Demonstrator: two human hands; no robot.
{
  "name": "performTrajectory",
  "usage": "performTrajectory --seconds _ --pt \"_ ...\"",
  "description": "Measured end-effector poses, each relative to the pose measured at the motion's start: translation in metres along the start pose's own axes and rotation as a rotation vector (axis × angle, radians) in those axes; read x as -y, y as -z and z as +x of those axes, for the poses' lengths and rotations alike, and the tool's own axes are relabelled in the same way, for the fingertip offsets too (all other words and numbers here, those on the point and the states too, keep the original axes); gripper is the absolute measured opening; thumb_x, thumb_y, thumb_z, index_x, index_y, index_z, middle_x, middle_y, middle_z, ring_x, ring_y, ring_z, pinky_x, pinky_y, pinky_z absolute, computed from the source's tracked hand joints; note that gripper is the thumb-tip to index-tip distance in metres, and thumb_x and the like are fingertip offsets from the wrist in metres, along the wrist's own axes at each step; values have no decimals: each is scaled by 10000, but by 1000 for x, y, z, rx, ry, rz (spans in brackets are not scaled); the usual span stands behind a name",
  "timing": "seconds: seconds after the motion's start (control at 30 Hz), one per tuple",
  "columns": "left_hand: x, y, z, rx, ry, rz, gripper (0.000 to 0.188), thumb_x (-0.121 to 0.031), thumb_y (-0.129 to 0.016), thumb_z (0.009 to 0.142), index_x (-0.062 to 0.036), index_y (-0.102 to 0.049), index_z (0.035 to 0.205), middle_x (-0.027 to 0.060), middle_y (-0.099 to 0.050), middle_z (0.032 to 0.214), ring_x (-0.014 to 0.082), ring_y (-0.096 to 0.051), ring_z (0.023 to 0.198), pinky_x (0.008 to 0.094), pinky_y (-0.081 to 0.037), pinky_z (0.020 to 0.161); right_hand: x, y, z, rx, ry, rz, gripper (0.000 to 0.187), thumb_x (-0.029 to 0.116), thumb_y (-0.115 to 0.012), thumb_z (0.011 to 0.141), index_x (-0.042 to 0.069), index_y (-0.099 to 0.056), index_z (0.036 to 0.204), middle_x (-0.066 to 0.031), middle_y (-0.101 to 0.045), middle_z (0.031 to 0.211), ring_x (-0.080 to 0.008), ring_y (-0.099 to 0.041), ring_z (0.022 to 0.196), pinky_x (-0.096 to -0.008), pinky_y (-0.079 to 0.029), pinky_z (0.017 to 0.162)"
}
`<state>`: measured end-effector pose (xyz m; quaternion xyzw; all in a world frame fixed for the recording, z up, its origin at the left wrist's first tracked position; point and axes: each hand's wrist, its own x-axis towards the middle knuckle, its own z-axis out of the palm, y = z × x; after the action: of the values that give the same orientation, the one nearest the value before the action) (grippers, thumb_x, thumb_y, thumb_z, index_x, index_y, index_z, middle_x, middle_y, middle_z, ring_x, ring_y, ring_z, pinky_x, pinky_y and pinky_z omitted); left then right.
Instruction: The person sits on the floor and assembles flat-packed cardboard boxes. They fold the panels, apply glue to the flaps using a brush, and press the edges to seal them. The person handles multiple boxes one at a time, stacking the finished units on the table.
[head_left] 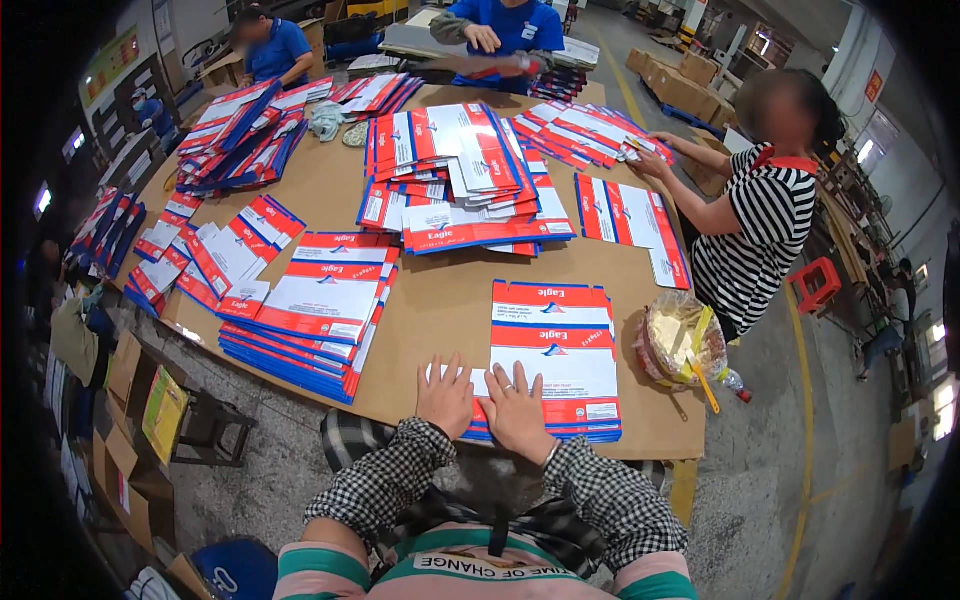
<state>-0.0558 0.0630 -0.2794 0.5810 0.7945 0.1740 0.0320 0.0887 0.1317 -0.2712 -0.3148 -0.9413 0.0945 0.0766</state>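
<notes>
Across the broad brown worktop (pixel 440 330), smooth and matte, a tall central pile of flattened cartons (pixel 440 140) in glossy red, white and blue rises with uneven edges. A lower, squarer carton stack (pixel 555 365) lies at the near edge. Checked sleeves (pixel 610 500) reach forward; the left hand (pixel 445 398) and right hand (pixel 515 402) rest palm-down on its left part, each grip spread. Rightward, a round plastic-lined tub (pixel 647 358) holds pale yellowish material, an orange handle (pixel 710 392) over its rim.
</notes>
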Motion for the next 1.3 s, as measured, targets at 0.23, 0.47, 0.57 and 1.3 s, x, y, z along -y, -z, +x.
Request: performTrajectory --seconds 0.23,0.47,0.57,1.3 --pt "3 2 6 -10 -8 8 403 -254 -463 939 -74 -546 1290 148 -438 1412 397 -327 1335 578 -183 1102 4 7 -22 23 41 29 509 387 -410 973 91 -454 1384 -173 -364 1469 -410 -207 1401 -660 -124 1078" --pt "5 0 4 -12 -2 -22 393 -235 -486 923 -68 -557 1271 141 -455 1392 386 -337 1328 575 -193 1098 6 1 -4 5 -16 55 481 382 -415 971 99 -491 1353 -188 -354 1468 -409 -197 1404 -669 -128 1070" --pt "5 0 6 -38 -8 -23 391 -230 -493 917 -67 -560 1265 138 -463 1385 381 -342 1325 575 -199 1095 11 5 -16 -1 18 42 470 382 -413 971 99 -509 1335 -192 -353 1468 -411 -197 1402 -673 -135 1066" --pt "3 3 5 -44 -15 -24 371 -217 -477 929 -50 -564 1248 156 -473 1375 395 -359 1309 559 -223 1086 15 -1 -22 -161 -6 43 495 389 -469 947 88 -502 1339 -179 -452 1399 -406 -312 1345 -624 -162 1085"
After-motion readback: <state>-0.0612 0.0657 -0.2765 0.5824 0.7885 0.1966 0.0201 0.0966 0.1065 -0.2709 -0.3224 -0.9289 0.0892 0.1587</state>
